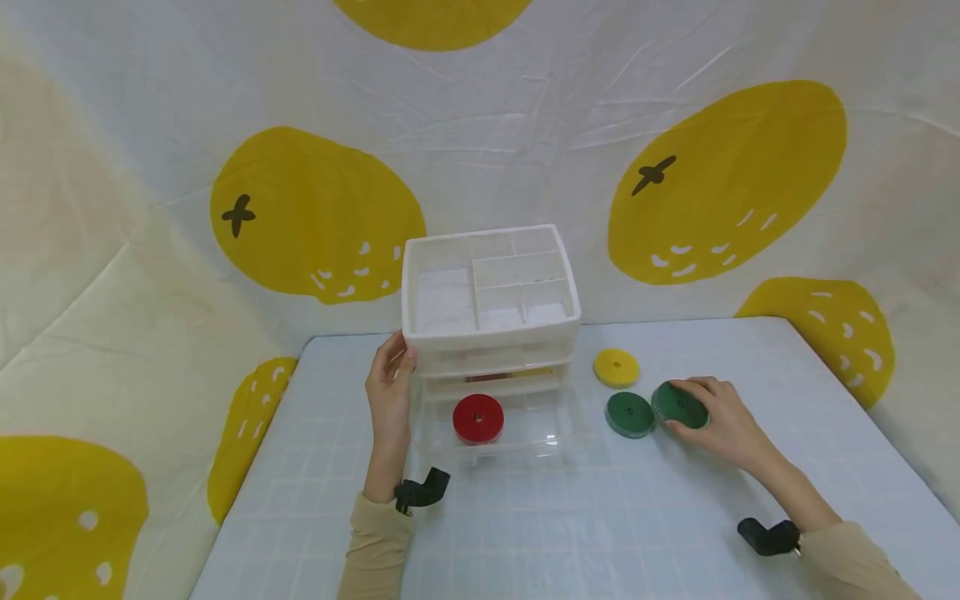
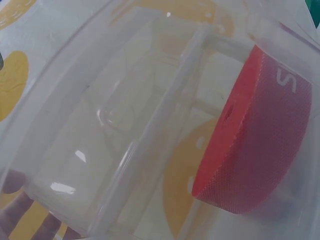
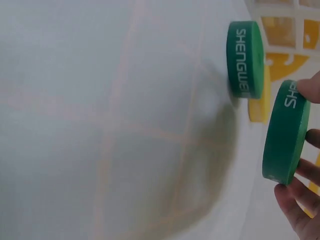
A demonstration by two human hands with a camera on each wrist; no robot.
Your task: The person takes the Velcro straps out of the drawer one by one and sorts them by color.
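My right hand [image 1: 720,421] grips a green tape roll [image 1: 681,405] between thumb and fingers at the right of the table. In the right wrist view this roll [image 3: 284,137] is tilted, with white lettering partly covered by the thumb. A second green tape roll [image 1: 630,415] sits just left of it, and a yellow tape roll [image 1: 617,367] lies behind. My left hand [image 1: 390,392] rests against the left side of a white drawer organizer [image 1: 491,342]. Its clear lower drawer [image 1: 528,421] is pulled out and contains a red tape roll [image 1: 477,418], also large in the left wrist view.
The organizer's top tray [image 1: 442,304] is divided into several compartments. Something dark and yellowish shows through an upper drawer [image 1: 510,375], too blurred to name. A pale checked cloth covers the table [image 1: 570,533], and a curtain [image 1: 517,158] with yellow fruit prints hangs behind.
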